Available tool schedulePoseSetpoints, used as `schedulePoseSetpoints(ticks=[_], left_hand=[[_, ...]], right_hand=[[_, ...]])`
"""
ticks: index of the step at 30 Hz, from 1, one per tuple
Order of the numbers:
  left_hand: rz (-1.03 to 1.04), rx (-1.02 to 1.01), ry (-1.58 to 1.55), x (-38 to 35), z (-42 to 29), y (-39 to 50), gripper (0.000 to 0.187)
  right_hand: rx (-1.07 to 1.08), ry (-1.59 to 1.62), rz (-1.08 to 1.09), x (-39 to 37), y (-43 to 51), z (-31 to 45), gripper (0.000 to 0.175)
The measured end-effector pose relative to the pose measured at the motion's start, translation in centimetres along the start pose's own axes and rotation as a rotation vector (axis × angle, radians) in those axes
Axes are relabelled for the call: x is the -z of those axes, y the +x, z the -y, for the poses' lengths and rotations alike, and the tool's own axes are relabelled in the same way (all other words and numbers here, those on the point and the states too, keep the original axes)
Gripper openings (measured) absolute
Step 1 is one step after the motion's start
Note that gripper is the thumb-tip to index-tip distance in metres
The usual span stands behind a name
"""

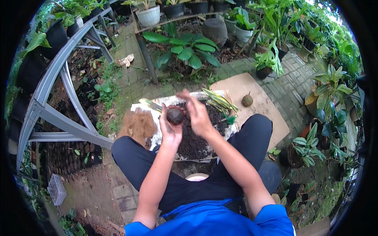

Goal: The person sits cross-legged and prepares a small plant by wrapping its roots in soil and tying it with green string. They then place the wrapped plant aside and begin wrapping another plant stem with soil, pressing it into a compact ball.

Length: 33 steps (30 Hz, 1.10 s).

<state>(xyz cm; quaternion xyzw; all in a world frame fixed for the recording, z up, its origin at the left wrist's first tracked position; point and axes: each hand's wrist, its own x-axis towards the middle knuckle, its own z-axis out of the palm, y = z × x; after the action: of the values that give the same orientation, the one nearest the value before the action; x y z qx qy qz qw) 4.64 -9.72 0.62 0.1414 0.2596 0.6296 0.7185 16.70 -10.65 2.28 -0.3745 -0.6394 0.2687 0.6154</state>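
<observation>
My left hand [172,126] holds a round, dark brown ball [175,115], which looks like packed soil, in its cupped palm. Just right of the ball, my right hand [196,113] is raised with its fingers extended and nothing visible in it. Below both hands lies a heap of dark soil [193,144] on a white sheet [156,138]. Brown fibre [138,125] is piled at the sheet's left side. Yellow-edged green leaves [220,100] lie at its upper right, near green twine [229,119]. Another such leaf [150,104] is by my left hand.
A brown ball with a short stem-like tip [247,100] rests on a cardboard sheet [265,118] to the right. A grey metal frame [53,118] stands at the left, near a plastic crate [56,189]. Potted plants [148,14] line the far side and the right.
</observation>
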Motion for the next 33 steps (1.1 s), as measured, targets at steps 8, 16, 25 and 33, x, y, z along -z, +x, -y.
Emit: schedulePoseSetpoints(ticks=[8,16,25,33], left_hand=[[-0.044,0.009,0.246,1.3,-0.8,0.0,0.024],[-0.064,0.146,0.143,1.3,-2.8,-0.5,0.031],[-0.155,0.161,0.068,1.6,-2.8,2.0,0.037],[-0.244,0.186,0.076,2.4,-2.7,3.1,0.037]], right_hand=[[-0.896,-0.04,-0.432,1.8,-2.1,-23.9,0.037],[-1.369,-0.584,0.049,1.6,-20.5,-30.3,0.055],[-1.051,-0.689,0.225,0.9,-11.2,-36.0,0.083],[-1.066,-0.765,0.367,0.2,-11.3,-37.6,0.1]])
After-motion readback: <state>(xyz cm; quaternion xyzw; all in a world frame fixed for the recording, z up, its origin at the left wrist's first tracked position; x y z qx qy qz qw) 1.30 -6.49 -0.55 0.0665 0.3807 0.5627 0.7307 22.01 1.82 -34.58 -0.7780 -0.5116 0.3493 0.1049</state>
